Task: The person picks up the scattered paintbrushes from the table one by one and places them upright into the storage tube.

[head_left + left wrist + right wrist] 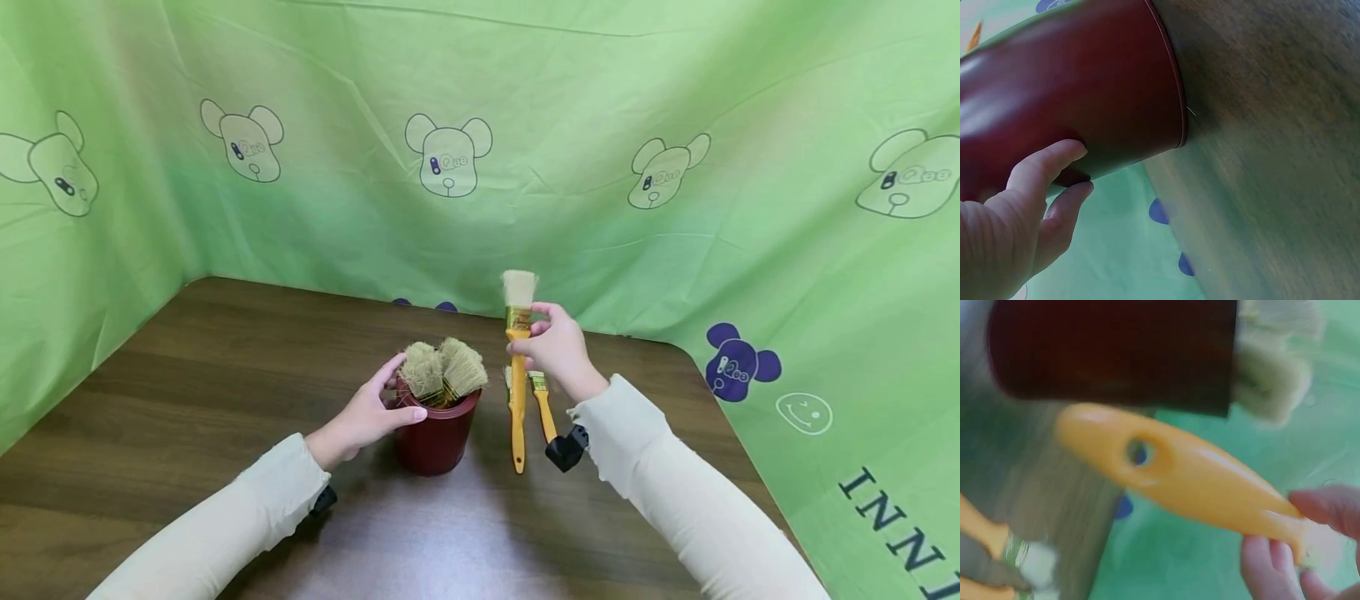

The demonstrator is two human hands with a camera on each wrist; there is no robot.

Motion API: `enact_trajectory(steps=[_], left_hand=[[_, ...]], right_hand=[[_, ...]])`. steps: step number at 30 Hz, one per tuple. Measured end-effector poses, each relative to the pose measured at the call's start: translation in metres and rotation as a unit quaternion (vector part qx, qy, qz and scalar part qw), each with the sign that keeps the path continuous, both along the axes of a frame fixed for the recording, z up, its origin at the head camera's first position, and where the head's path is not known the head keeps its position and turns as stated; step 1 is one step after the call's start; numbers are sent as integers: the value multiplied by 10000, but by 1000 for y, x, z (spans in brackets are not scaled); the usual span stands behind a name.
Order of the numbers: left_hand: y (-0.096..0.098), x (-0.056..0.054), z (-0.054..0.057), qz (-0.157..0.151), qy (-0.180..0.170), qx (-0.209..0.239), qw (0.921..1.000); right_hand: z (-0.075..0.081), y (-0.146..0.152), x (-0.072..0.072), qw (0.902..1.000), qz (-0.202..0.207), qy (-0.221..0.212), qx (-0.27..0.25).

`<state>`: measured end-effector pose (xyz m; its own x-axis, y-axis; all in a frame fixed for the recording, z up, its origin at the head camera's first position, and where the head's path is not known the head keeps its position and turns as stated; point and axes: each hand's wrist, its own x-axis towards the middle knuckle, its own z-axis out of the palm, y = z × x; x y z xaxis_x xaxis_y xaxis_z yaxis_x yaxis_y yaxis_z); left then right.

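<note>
- Head view: the right hand (557, 348) pinches a yellow-handled brush (517, 367) just below its metal band, fingers and thumb curled round the handle, holding it upright with the pale bristles at the top and the handle end hanging down close above the tabletop (225, 350).
- The held brush is just to the right of a dark red pot (437, 433), apart from it.
- The left hand (372, 412) is wrapped about the left side of the pot, thumb lying across the front near the rim and fingers curled up at the far edge.
- Two brushes (444, 371) stand bristles-up inside the pot, their bushy heads leaning against each other above the rim.
- More yellow-handled brushes (542, 404) lie flat on the tabletop behind the held one, near the right wrist.
- Left wrist view: thumb and a finger (1054, 162) press on the smooth red wall of the pot (1072, 81), whose base sits on the wood-grain tabletop (1272, 156).
- Right wrist view: blurred; the handle (1191, 478) with its hanging hole crosses the frame, fingertips (1329, 509) gripping it at the narrow end, the pot (1116, 347) and bristles behind it.
- A green cloth (480, 125) printed with bear heads hangs behind and beside the tabletop.
</note>
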<state>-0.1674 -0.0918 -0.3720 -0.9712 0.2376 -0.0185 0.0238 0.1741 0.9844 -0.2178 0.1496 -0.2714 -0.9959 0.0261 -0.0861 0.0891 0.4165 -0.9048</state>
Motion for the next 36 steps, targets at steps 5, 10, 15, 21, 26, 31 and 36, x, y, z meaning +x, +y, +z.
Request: enact_trajectory(steps=[5,10,15,21,26,31,36], left_hand=[[1,0,-1,-25,53,72,10000],[1,-1,0,-12,21,77,10000],[-3,0,4,53,-11,-7,10000],[-5,1,7,9,-52,41,10000],[-4,0,5,-76,-115,102,9999],[-2,-1,2,-84,-141,153,9997],[-2,-1,0,-57,-148,77,9998]], right_hand=[[9,-3,10,9916,-664,13,-1109],[18,-8,21,9818,-806,6,-1719],[30,-19,23,9690,-625,228,-2381],[32,-34,25,9589,-518,681,-2704],[22,-44,29,9553,-434,1187,-2671],[12,-52,34,9568,-341,1465,-2490],[4,-56,35,9609,-334,1594,-2241]])
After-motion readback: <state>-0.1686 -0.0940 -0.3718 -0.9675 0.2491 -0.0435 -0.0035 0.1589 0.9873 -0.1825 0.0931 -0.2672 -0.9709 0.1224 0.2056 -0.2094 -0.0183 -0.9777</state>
